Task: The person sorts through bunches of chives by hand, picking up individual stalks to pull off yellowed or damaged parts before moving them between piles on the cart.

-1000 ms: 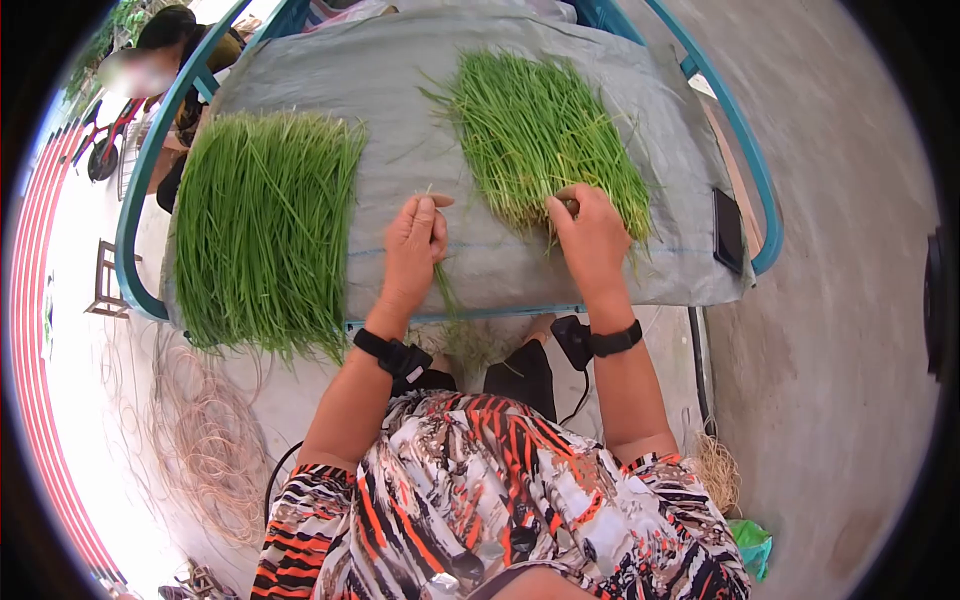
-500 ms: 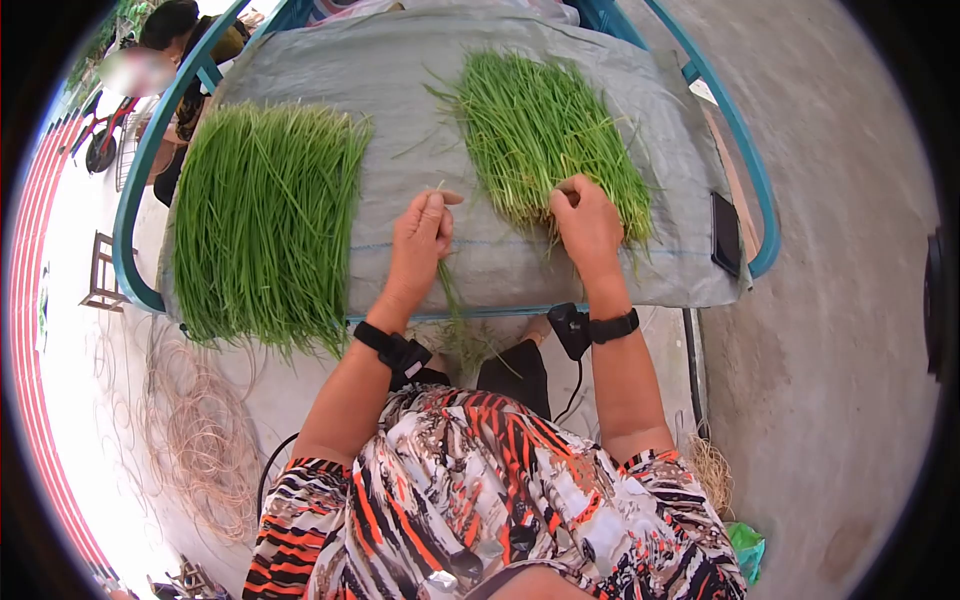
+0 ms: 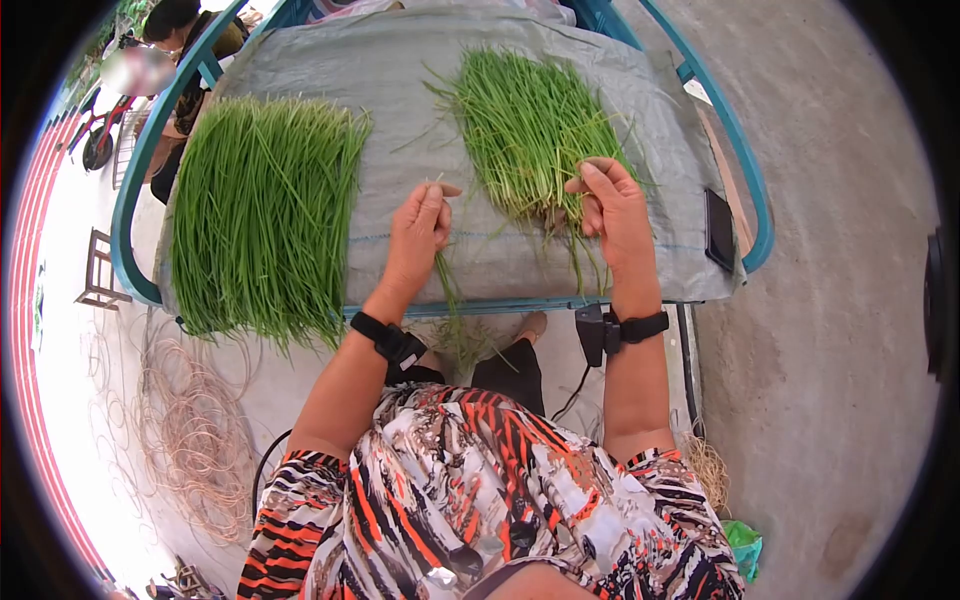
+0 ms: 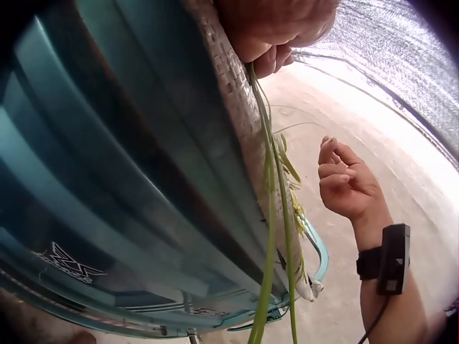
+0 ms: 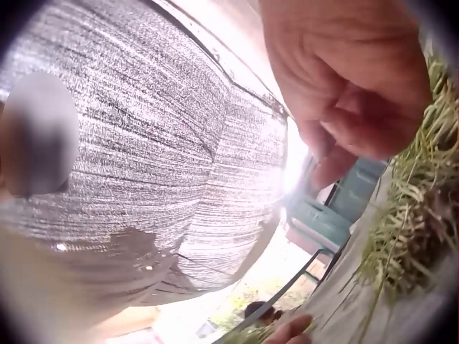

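In the head view, my left hand (image 3: 415,238) pinches a few chives (image 3: 446,278), whose green blades hang down below the fist. The left wrist view shows these long chive blades (image 4: 271,193) dropping past the sheet's edge. My right hand (image 3: 622,220) is over the lower right end of a loose chive pile (image 3: 530,125); its fingers are curled, with nothing visible between them. From the left wrist, the right hand (image 4: 349,183) appears with thumb and forefinger together. Pale, yellowish stalk ends (image 5: 409,229) lie beside it in the right wrist view. A neater chive pile (image 3: 265,220) lies on the left.
A grey woven sheet (image 3: 400,80) covers the teal cart, whose rails (image 3: 765,200) curve round both sides. A black phone (image 3: 719,230) lies at the right edge. Beyond the left rail sits another person (image 3: 190,60). A wooden stool (image 3: 102,270) and tangled twine (image 3: 195,430) are on the floor.
My right hand has moved right and slightly up from the stalk ends of the loose pile, turning so its curled fingers show. My left hand keeps its pinch on the chives in nearly the same place.
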{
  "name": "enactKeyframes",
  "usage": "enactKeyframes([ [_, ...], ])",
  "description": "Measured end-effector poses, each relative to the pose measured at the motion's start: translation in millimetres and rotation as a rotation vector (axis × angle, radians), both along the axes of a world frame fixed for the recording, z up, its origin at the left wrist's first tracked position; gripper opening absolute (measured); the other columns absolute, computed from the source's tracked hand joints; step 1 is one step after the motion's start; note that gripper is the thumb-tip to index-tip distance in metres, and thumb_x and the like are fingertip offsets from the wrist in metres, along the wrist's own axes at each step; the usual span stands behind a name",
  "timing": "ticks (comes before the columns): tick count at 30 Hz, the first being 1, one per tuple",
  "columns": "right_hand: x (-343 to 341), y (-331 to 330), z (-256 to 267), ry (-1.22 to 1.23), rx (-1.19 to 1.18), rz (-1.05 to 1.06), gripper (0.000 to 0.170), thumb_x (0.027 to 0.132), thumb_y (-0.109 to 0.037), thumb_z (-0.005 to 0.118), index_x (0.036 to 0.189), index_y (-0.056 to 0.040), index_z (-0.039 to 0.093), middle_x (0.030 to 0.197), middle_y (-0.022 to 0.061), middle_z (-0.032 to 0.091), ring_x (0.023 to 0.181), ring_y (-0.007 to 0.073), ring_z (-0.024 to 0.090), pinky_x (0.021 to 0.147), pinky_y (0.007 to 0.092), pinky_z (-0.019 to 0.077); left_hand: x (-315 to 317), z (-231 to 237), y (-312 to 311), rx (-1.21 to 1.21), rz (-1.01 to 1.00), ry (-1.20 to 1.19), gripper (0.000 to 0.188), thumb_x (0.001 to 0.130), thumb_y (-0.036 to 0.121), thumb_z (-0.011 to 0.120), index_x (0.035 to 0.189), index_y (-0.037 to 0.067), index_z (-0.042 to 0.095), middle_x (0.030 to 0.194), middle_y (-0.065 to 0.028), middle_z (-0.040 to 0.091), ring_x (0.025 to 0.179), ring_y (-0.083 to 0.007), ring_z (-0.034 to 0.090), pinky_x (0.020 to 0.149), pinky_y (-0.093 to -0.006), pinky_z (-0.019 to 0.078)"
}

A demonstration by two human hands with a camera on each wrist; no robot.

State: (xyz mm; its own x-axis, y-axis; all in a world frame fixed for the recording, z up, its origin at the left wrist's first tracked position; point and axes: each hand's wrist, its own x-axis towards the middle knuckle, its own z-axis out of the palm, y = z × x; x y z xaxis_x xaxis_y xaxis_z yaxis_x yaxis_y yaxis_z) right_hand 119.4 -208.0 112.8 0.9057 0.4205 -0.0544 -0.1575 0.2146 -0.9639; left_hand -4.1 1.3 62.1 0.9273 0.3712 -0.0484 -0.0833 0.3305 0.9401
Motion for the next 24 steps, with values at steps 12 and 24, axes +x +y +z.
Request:
enactKeyframes([
  [12,-55.3,-15.1,2.4,-0.133,-0.237,0.045,0.019,0.089,-0.012,0.056,0.105,-0.0016,0.054,0.084,0.0046,0.066,0.065,0.0063,0.056,0.06,0.0208,0.0475,-9.4,34.9,-40.4,0.509,0.012,-0.134,0.021,0.096,0.013,0.044,0.108,0.002,0.058,0.098,-0.0046,0.06,0.065,-0.0096,0.052,0.058,-0.0213,0.0423],
  [24,-82.1,-18.4,3.1,-0.116,-0.138,0.146,0.019,0.087,-0.003,0.052,0.105,-0.0014,0.046,0.079,0.0048,0.059,0.068,0.0086,0.057,0.058,0.0222,0.0464,-6.9,37.5,-60.7,1.077,-0.332,-0.306,0.032,0.079,-0.004,0.051,0.11,0.002,0.055,0.1,-0.0156,0.057,0.091,-0.0331,0.056,0.076,-0.0366,0.047],
])
